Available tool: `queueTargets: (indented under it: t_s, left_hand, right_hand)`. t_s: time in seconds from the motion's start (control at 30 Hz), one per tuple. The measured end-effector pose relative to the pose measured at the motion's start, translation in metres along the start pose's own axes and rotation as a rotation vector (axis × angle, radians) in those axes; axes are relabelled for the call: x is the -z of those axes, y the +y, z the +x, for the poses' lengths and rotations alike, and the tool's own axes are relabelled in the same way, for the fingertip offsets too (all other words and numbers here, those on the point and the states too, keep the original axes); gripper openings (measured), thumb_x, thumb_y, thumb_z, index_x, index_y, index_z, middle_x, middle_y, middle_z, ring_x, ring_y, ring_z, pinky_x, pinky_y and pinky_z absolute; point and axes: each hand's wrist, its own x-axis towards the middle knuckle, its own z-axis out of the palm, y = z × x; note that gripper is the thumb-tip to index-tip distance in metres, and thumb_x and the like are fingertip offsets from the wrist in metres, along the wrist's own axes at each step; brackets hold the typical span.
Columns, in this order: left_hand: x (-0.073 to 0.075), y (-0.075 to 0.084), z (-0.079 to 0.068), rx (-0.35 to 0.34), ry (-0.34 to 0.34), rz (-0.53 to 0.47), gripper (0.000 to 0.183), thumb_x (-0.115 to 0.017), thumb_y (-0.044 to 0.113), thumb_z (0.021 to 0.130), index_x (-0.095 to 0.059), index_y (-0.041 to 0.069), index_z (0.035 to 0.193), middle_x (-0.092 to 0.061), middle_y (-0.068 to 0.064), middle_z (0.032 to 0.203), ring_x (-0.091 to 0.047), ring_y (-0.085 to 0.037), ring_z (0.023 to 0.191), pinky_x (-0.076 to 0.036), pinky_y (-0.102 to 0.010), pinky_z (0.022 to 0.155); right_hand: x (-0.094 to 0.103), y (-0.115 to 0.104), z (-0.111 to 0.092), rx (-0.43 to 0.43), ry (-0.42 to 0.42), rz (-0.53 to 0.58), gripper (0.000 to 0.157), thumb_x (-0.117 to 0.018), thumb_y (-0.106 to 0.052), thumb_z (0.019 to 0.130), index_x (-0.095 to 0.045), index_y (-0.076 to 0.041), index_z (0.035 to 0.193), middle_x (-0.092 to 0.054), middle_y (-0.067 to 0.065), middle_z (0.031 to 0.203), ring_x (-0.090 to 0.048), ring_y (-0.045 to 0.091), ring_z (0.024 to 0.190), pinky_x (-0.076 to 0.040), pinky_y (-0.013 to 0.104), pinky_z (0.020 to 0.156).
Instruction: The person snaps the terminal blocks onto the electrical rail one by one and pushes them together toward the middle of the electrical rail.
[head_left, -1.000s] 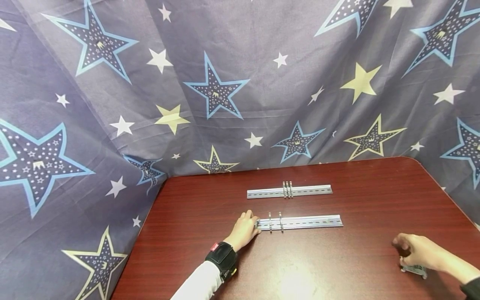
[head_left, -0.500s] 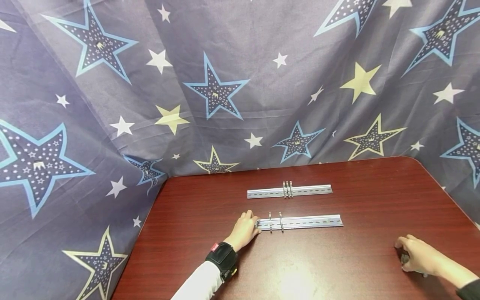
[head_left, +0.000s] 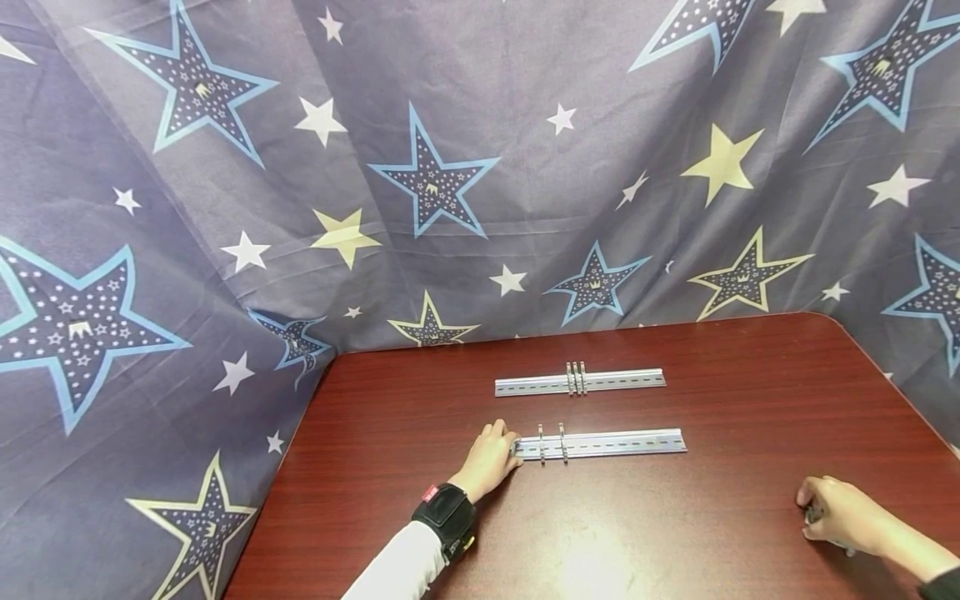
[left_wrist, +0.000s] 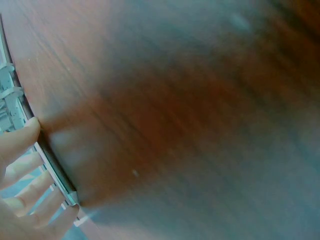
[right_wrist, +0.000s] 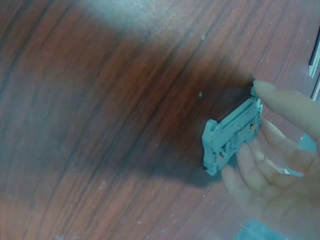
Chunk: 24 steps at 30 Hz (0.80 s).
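A slotted metal DIN rail [head_left: 626,442] lies across the table, with two thin clip-on pieces [head_left: 563,443] standing on its left part. My left hand [head_left: 487,462] grips the rail's left end; in the left wrist view the thumb lies on the near edge and the fingers [left_wrist: 30,192] reach over the rail. At the right side, my right hand [head_left: 851,517] holds a grey terminal block [right_wrist: 232,132] close over the table. Its thumb is at one end of the block and the other fingers lie along the side; in the head view the hand mostly hides it.
Behind the gripped rail lies a second DIN rail [head_left: 622,381] carrying several thin upright pieces [head_left: 575,379] near its middle. The reddish wooden table [head_left: 720,533] ends at a star-patterned curtain [head_left: 517,183] at the back and left.
My right hand has closed round the terminal block, which showed more below the fingers before, and has shifted slightly right. The left hand and both rails stay put.
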Motion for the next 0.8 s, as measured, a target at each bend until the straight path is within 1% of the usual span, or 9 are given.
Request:
queueTargets:
  t_s: [0.1, 0.27, 0.37, 0.47, 0.53, 0.6, 0.7, 0.8]
  left_hand:
    - [0.000, 0.000, 0.000, -0.001, 0.000, 0.003, 0.028, -0.072, 0.022, 0.069, -0.064, 0.006, 0.090, -0.044, -0.003, 0.080, -0.045, -0.019, 0.073, -0.040, -0.030, 0.060]
    - [0.000, 0.000, 0.000, -0.002, 0.002, 0.000, 0.028, -0.072, 0.022, 0.069, -0.064, 0.006, 0.090, -0.044, -0.003, 0.080, -0.045, -0.019, 0.073, -0.040, -0.030, 0.060]
    - [0.000, 0.000, -0.001, -0.006, 0.006, -0.003, 0.028, -0.072, 0.022, 0.069, -0.065, 0.006, 0.090, -0.044, -0.003, 0.080, -0.045, -0.019, 0.073, -0.040, -0.029, 0.060]
    - [0.000, 0.000, 0.000, -0.007, 0.007, -0.001, 0.028, -0.072, 0.022, 0.069, -0.065, 0.006, 0.090, -0.044, -0.003, 0.080, -0.045, -0.018, 0.072, -0.040, -0.029, 0.060]
    - [0.000, 0.000, 0.000, -0.006, 0.006, -0.002, 0.028, -0.072, 0.022, 0.069, -0.065, 0.006, 0.090, -0.044, -0.003, 0.080, -0.044, -0.018, 0.072, -0.039, -0.029, 0.060]
    - [0.000, 0.000, 0.000, -0.004, 0.003, -0.002, 0.028, -0.072, 0.022, 0.069, -0.065, 0.006, 0.090, -0.044, -0.003, 0.080, -0.044, -0.018, 0.072, -0.039, -0.029, 0.060]
    - [0.000, 0.000, 0.000, 0.000, -0.001, -0.004, 0.028, -0.073, 0.022, 0.069, -0.065, 0.006, 0.090, -0.044, -0.003, 0.080, -0.044, -0.018, 0.072, -0.039, -0.029, 0.060]
    - [0.001, 0.000, 0.000, 0.003, -0.004, -0.006, 0.027, -0.072, 0.021, 0.069, -0.065, 0.006, 0.090, -0.044, -0.003, 0.080, -0.044, -0.018, 0.072, -0.039, -0.029, 0.060]
  right_hand:
    - [-0.002, 0.000, -0.001, 0.009, 0.019, 0.002, 0.032, -0.076, -0.012, 0.056, -0.052, -0.005, 0.077, -0.044, -0.002, 0.067, -0.038, 0.002, 0.060, -0.036, 0.026, 0.053]
    - [-0.010, 0.000, -0.003, 0.098, 0.178, -0.044, 0.037, -0.077, -0.009, 0.047, -0.050, -0.010, 0.072, -0.040, -0.002, 0.067, -0.034, 0.000, 0.060, -0.034, 0.025, 0.052]
    - [-0.012, -0.001, -0.003, 0.109, 0.212, -0.054, 0.038, -0.078, -0.008, 0.045, -0.050, -0.009, 0.071, -0.039, -0.002, 0.068, -0.034, 0.000, 0.059, -0.034, 0.025, 0.051]
    - [-0.010, -0.001, -0.001, 0.080, 0.197, -0.066, 0.038, -0.080, -0.011, 0.046, -0.052, -0.008, 0.072, -0.041, -0.002, 0.068, -0.036, 0.000, 0.059, -0.036, 0.026, 0.052]
    - [-0.008, 0.000, -0.001, 0.078, 0.197, -0.076, 0.038, -0.080, -0.011, 0.046, -0.054, -0.007, 0.072, -0.043, -0.001, 0.068, -0.039, 0.001, 0.058, -0.037, 0.026, 0.052]
    - [-0.006, 0.000, 0.000, 0.057, 0.173, -0.084, 0.036, -0.080, -0.011, 0.048, -0.055, -0.005, 0.072, -0.046, -0.002, 0.067, -0.041, 0.002, 0.058, -0.038, 0.027, 0.053]
    - [-0.002, 0.000, 0.002, 0.014, 0.118, -0.090, 0.032, -0.078, -0.009, 0.051, -0.057, -0.003, 0.074, -0.051, -0.002, 0.067, -0.047, 0.005, 0.058, -0.040, 0.028, 0.054]
    - [0.001, 0.000, 0.003, -0.031, 0.046, -0.079, 0.027, -0.075, -0.005, 0.054, -0.058, -0.001, 0.075, -0.056, 0.000, 0.068, -0.052, 0.011, 0.060, -0.042, 0.030, 0.056]
